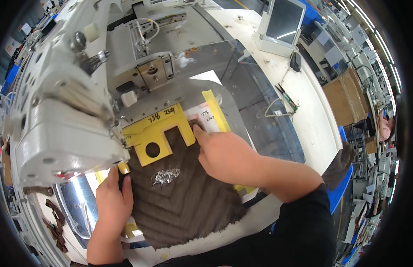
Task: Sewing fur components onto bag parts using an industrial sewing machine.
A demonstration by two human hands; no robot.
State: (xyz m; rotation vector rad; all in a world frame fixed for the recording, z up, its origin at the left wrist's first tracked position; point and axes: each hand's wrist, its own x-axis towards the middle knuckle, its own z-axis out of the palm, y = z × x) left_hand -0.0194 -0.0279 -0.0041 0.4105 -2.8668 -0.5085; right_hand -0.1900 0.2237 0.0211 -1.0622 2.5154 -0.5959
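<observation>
A dark brown quilted fabric piece (184, 200) with a silver embroidered mark (165, 176) lies on the machine bed under a yellow template (164, 129). My left hand (113, 200) presses flat on the fabric's left edge, fingers together, by the machine head (59, 111). My right hand (224, 153) rests on the fabric's upper right corner, its index finger pushing at the yellow template's edge beside a white paper slip (206, 119). Neither hand grips anything.
A large white sewing machine fills the upper left. A tilted screen (284, 22) stands at the back right, with a dark mouse-like object (295, 62), cables and scissors (287, 97) on the white table. Brown fabric scraps (55, 222) lie at lower left. A cardboard box (346, 95) sits right.
</observation>
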